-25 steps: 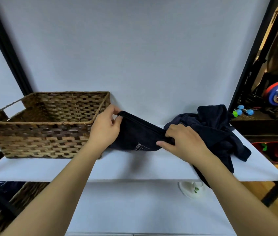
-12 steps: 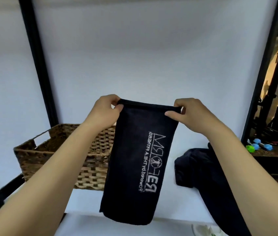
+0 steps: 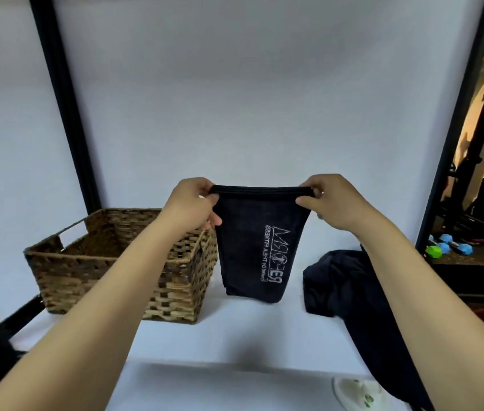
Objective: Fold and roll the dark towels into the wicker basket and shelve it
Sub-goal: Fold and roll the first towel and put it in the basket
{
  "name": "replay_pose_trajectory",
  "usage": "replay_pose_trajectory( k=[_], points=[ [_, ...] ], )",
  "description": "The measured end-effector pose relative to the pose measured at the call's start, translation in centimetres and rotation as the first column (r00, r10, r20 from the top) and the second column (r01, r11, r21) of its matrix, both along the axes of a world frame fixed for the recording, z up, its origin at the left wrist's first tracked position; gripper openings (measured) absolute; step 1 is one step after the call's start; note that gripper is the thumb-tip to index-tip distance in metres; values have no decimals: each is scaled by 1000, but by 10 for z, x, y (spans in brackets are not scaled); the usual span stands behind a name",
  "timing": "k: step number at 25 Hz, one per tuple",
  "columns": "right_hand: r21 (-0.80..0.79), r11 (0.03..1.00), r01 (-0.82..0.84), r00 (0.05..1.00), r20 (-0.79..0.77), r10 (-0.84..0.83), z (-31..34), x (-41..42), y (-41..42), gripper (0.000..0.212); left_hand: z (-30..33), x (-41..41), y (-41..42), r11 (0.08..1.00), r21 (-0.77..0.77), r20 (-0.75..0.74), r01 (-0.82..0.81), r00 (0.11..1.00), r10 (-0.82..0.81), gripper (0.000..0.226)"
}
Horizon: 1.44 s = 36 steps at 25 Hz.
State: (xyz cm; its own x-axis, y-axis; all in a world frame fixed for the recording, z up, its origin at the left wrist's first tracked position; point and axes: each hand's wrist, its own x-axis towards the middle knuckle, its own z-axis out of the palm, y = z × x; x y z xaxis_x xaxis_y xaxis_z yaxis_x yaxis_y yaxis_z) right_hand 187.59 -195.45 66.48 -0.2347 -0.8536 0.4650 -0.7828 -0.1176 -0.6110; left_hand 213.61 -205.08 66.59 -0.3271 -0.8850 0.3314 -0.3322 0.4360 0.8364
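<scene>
Hands at centre frame in the head view, our only view: we hold 1 dark towel [image 3: 254, 247] up by its top edge, stretched level between them. Our left hand [image 3: 194, 203] pinches the left corner, fingers curled over the hem; our right hand [image 3: 328, 201] pinches the right corner in the same way. We see the towel hanging straight down, pale printed lettering running sideways along its right half, its lower edge just above or touching the white shelf [image 3: 234, 336]; we cannot tell which.

At left of centre we see the wicker basket [image 3: 116, 262] standing upright on the shelf, just beside the hanging towel; our left forearm crosses in front of it. At lower right lies a heap of dark towels [image 3: 341, 280], crumpled on the shelf, with 1 end trailing over the front edge toward the bottom right corner, partly behind our right forearm.

Black frame posts [image 3: 62, 99] rise at upper left and along the right side. At far right we make out blue and green dumbbells [image 3: 445, 247] on the floor. A pale green-spotted object [image 3: 356, 394] shows at the bottom edge.
</scene>
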Motion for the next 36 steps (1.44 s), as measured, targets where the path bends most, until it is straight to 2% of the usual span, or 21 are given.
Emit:
replay_pose_trajectory(
  k=[2,4,6,9,13,14,17,19,21,24,26,29,31,33,34,36],
  points=[
    [-61,998,-19,989,144,28,2,-1,9,5,1,0,9,999,12,-89,38,995,-37,11],
    [-130,990,-50,920,380,96,6,1,26,4,9,1,18,991,82,-244,110,966,-87,15],
    [-160,985,-70,849,509,144,14,0,35,5,17,-1,20,975,116,-335,189,932,-140,12],
    [-84,996,-40,821,566,81,15,1,24,7,17,-12,8,953,234,-331,190,938,-106,30],
    [47,997,-64,771,636,20,-10,-6,-14,7,-6,-38,-14,913,381,-214,146,975,-67,51],
    [18,998,-63,778,627,38,-14,-10,-22,6,-6,-42,-19,923,365,-211,122,976,-46,48],
    [-210,977,-48,812,561,161,-7,-16,-36,10,7,-49,-27,980,167,-299,110,953,-56,14],
    [-275,960,-44,836,516,186,-2,-21,-39,11,12,-49,-33,993,57,-330,105,941,-81,13],
    [-236,970,-61,863,476,170,-17,-28,-39,13,-10,-45,-38,994,-11,-290,110,951,-108,13],
    [-66,995,-77,924,370,96,-87,-31,-23,19,-95,-31,-34,986,-71,-156,150,975,-160,17],
    [109,989,-104,957,283,69,-158,-26,1,24,-172,-11,-20,975,-106,7,196,980,-197,25],
    [382,914,-139,976,210,60,-254,-11,56,37,-281,24,19,932,-214,275,293,934,-230,30],
    [382,911,-155,988,48,148,-289,-5,85,41,-316,40,40,896,-305,372,324,906,-201,27],
    [316,939,-136,981,-91,173,-286,-2,94,14,-318,46,44,883,-341,404,324,898,-174,30],
    [260,957,-129,975,-145,170,-279,-2,93,10,-313,46,43,873,-355,428,334,888,-166,33],
    [129,985,-114,968,-208,139,-265,4,83,35,-298,40,44,834,-389,472,391,862,-184,43]
  ],
)
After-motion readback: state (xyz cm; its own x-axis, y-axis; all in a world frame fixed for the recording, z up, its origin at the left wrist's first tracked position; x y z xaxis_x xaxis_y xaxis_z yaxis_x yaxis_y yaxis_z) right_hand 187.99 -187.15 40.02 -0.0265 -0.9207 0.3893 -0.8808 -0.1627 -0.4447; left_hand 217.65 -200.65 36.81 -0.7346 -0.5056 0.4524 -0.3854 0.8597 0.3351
